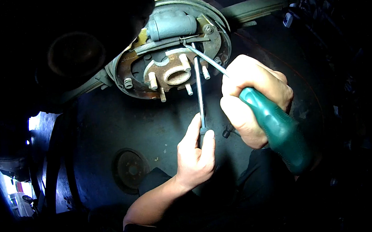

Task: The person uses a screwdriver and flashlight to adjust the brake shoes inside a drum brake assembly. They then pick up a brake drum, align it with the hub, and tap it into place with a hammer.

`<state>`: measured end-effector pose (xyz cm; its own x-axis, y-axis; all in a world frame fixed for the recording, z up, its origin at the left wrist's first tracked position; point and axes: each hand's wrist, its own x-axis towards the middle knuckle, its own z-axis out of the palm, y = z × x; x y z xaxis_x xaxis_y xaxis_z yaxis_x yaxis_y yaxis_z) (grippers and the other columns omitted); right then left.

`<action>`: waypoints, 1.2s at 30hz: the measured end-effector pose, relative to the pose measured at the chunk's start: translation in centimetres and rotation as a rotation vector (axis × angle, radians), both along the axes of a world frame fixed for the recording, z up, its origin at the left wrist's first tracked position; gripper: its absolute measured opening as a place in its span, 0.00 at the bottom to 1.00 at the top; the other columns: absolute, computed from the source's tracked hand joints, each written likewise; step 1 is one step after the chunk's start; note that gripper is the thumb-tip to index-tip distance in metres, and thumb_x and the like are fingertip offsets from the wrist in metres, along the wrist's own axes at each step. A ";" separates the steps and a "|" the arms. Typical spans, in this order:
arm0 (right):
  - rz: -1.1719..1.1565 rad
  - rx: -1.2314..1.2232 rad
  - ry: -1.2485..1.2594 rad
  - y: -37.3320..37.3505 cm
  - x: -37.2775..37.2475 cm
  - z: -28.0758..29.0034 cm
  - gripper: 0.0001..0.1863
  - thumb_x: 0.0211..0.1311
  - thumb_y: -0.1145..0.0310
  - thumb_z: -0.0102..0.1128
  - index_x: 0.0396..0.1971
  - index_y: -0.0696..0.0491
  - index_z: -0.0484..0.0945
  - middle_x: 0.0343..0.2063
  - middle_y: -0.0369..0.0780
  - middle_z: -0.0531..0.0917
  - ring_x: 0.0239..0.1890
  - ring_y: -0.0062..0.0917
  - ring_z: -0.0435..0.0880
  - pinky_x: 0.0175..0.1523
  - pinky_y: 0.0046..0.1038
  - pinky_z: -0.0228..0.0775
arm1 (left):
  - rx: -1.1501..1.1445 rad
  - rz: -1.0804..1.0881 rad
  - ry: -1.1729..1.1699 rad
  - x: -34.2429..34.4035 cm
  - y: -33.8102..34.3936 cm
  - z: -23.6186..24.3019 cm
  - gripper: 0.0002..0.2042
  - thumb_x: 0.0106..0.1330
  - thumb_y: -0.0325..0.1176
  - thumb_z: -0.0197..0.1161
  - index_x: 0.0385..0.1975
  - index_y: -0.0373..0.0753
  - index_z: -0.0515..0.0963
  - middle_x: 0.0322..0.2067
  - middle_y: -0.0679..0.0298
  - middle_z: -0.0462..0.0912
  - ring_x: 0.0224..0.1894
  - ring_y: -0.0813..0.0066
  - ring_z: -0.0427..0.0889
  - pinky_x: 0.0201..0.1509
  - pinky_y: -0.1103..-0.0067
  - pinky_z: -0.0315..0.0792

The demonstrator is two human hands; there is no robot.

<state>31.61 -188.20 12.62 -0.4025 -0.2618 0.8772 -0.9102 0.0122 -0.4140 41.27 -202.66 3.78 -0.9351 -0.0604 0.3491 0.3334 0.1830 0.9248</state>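
Observation:
My left hand point(195, 159) is closed around the handle of a long-shanked screwdriver point(199, 90), which points up into the drum brake assembly. Its upper end reaches in near the coil spring point(158, 44), below the grey wheel cylinder point(172, 26). My right hand point(254, 100) grips a tool with a thick green handle point(273, 120) and a thin metal shank. That shank slants up to the left, its tip at the strut and spring area close to the screwdriver's upper end. The exact contact of both tips is too small to tell. Below them sits the rusty hub flange point(161, 71) with several studs.
Curved brake shoes point(128, 68) and the backing plate surround the hub. A leaf spring point(256, 11) runs off to the upper right. On the floor lie a round rusty brake drum point(130, 170) and a dark hammer-like tool point(227, 132). A large dark shape blocks the upper left.

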 end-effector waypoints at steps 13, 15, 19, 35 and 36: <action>-0.005 0.075 -0.122 2.3 0.3 0.3 0.05 0.51 0.73 0.62 0.26 0.57 0.75 0.23 0.40 0.78 0.25 0.24 0.79 0.32 0.25 0.72 | 0.088 -0.023 -0.128 0.0 0.8 0.2 0.22 0.70 0.25 0.57 0.62 0.21 0.67 0.40 0.50 0.84 0.41 0.71 0.83 0.47 0.78 0.76; 0.065 0.020 -0.130 1.6 -0.3 -0.1 0.05 0.51 0.74 0.61 0.27 0.57 0.75 0.23 0.39 0.77 0.25 0.24 0.79 0.32 0.25 0.72 | 0.027 0.030 -0.117 0.2 0.5 -0.2 0.22 0.71 0.25 0.57 0.62 0.21 0.67 0.40 0.50 0.83 0.41 0.70 0.83 0.47 0.77 0.76; 0.028 0.021 0.005 1.2 -0.5 -2.4 0.06 0.51 0.73 0.63 0.27 0.57 0.75 0.24 0.40 0.78 0.26 0.26 0.80 0.33 0.28 0.74 | 0.054 0.018 -0.053 0.2 0.5 -0.3 0.22 0.71 0.24 0.57 0.62 0.21 0.66 0.40 0.48 0.83 0.42 0.69 0.84 0.48 0.76 0.76; -0.010 -0.010 0.072 0.4 -0.7 -1.4 0.07 0.50 0.74 0.64 0.27 0.59 0.76 0.22 0.41 0.78 0.25 0.28 0.80 0.31 0.28 0.72 | 0.039 -0.018 0.036 -0.6 0.7 -0.1 0.22 0.71 0.24 0.56 0.62 0.22 0.66 0.39 0.52 0.83 0.38 0.73 0.82 0.45 0.77 0.76; -0.005 -0.081 0.127 -0.5 -0.9 -2.9 0.07 0.50 0.73 0.64 0.27 0.59 0.76 0.23 0.41 0.78 0.25 0.29 0.80 0.32 0.29 0.73 | 0.043 -0.012 0.036 -0.4 0.5 -0.5 0.22 0.71 0.24 0.56 0.62 0.22 0.66 0.39 0.52 0.83 0.38 0.72 0.82 0.45 0.77 0.76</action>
<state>30.69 -188.74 9.69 -0.2885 -0.1867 0.9391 -0.9552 -0.0116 -0.2957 40.82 -202.18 3.29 -0.9229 -0.0648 0.3794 0.3681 0.1393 0.9193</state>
